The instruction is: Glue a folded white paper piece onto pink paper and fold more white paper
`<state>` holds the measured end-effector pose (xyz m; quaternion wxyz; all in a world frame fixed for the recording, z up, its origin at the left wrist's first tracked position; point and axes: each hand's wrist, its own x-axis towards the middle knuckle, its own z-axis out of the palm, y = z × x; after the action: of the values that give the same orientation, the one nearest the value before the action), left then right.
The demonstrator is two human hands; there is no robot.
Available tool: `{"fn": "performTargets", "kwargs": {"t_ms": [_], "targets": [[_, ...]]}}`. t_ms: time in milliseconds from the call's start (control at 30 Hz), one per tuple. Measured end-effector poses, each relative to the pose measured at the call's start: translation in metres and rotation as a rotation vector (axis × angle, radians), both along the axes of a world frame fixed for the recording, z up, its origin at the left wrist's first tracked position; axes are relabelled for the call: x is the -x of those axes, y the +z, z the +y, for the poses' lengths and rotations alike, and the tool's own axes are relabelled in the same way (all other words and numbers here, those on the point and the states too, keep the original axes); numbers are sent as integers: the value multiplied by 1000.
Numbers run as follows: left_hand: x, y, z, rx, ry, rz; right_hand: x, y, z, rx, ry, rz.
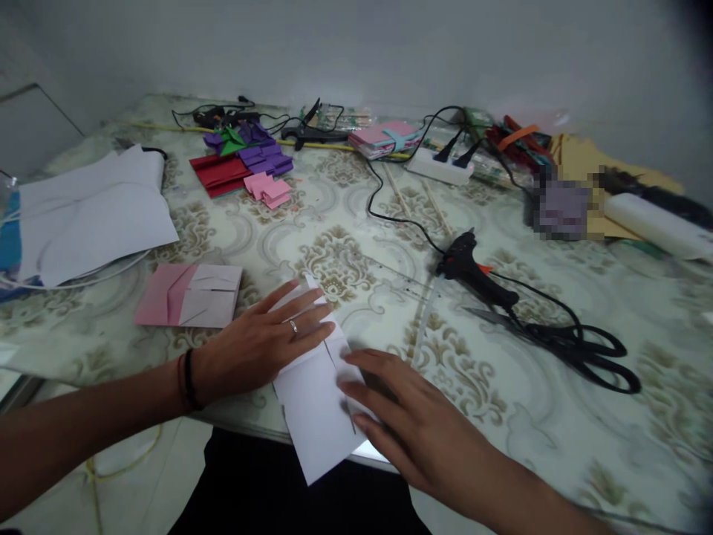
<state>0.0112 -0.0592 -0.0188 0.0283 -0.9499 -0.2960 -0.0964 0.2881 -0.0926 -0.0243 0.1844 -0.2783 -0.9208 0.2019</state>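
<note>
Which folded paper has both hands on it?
The all-white one, overhanging the table. The pink-and-white one lies to its left; the coloured pile lies farther back.

White on the folded paper (pixel 320 423) near, pink meeting white on the folded sheet (pixel 189 296) left, red paper (pixel 220 174) and purple paper (pixel 267 160) far left, black glue gun (pixel 487 286) right, brown florals sweeping the pale tabletop (pixel 356 253)!

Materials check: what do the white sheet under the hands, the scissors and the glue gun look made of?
White sheet: paper or thin card, matte, with straight creases.
Scissors: probably metal blades, grey with a dull sheen; black handles, likely smooth plastic.
Glue gun: likely plastic, its body smooth, black.
</note>
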Motion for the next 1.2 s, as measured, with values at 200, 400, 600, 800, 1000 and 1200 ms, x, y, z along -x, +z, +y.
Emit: {"fn": "performTargets", "kwargs": {"t_ms": [200,400,600,800,1000,1200], "targets": [[0,1,1,-1,-61,-36,-3,-2,-1,-44,33,-8],[1,1,0,10,-71,-19,-3,-3,0,-46,53,-12],[3,3,-1,7,-78,34,-2,-2,0,-38,61,13],[3,3,1,22,-99,-3,-5,-6,1,-38,80,23],[5,3,3,99,-105,29,-6,-9,1,-58,90,45],[7,2,-10,145,-30,39,-6,-9,0,-70,89,40]]}}
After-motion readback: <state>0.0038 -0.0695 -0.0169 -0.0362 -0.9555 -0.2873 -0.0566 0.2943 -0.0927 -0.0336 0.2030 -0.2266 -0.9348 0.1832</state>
